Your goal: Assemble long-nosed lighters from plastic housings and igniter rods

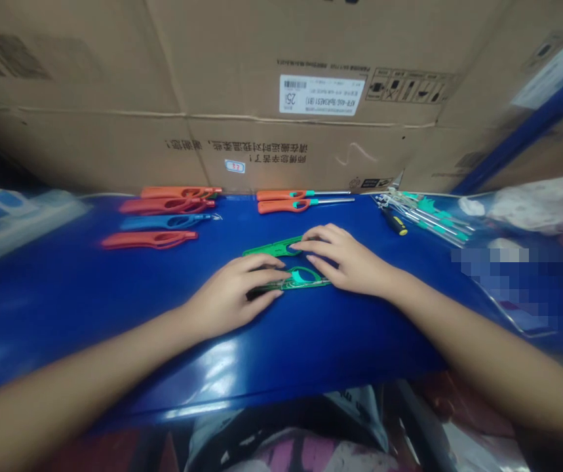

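Note:
Two green halves of a long-nosed lighter lie in front of me on the blue table. The nearer lighter half (305, 283) holds a turquoise trigger (297, 278) and inner parts that look like wires. My left hand (234, 285) is closed over its left end, thumb on the near side. The farther green lighter cover half (266, 250) lies behind it, with an oval finger opening. The bent fingers of my right hand (352, 259) grip that cover's right end. The right thumb is close to the nearer half, and the hand hides part of both pieces.
Red and blue lighter casings (156, 240) lie at the back left. Orange lighters with metal rods (284, 206) are at the back middle. Metal rods with turquoise parts (428, 219) and a black-yellow screwdriver (395, 221) lie to the right. A cardboard wall (242, 78) stands behind the table.

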`<state>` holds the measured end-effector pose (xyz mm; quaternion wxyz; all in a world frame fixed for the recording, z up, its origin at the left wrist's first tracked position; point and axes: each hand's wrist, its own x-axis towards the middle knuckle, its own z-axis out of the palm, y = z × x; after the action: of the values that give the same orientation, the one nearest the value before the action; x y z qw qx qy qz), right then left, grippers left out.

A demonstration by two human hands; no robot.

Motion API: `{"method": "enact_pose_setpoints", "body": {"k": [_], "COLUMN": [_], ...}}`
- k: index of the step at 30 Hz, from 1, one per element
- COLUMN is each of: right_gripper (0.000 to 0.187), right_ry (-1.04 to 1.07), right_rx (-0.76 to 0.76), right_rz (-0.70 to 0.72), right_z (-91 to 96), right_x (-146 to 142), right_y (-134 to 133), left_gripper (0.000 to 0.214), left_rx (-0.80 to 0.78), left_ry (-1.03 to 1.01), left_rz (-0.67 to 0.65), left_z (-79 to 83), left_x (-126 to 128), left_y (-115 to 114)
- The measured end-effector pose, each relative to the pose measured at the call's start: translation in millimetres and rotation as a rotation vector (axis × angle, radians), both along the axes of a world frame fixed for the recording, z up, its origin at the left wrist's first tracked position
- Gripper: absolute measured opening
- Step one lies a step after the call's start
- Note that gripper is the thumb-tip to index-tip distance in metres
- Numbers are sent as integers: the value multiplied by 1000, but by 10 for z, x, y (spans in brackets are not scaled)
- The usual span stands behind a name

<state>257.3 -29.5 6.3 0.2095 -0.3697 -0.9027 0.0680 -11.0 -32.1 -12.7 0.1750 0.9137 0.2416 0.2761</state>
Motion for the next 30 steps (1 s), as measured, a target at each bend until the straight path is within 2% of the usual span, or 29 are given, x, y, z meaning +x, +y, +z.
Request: {"method": "enact_pose_setpoints", "body": {"k": [2, 5, 11, 18, 24, 26, 30], "right_gripper": [34, 28, 4, 4, 9, 13, 27], "right_ry": [-24, 12, 118, 231, 421, 534, 710], "right_rx": [15, -49, -162, -149, -122, -212, -605], "right_rz": [-59, -106, -161, -98, -189, -234, -277], "right_z": [-50, -118, -141, -110, -21, 5, 12], "right_x": [19, 31, -1, -32, -85, -111, -138], "right_y": [36, 67, 82, 73, -17, -47, -67], "left_gripper": [27, 24, 22, 29, 40, 46, 42], "left_rx": [18, 52, 101, 91, 172, 214, 308], "left_ry": [-20, -66, -81, -62, -24, 1, 33], "left_rz": [30, 81, 132, 187, 162, 135, 113], "left_z": [35, 69, 62, 32, 37, 74, 194], "left_x": [-14, -33, -56, -84, -178, -203, -216], "left_y": [5, 19, 88, 168, 276, 279, 220]}}
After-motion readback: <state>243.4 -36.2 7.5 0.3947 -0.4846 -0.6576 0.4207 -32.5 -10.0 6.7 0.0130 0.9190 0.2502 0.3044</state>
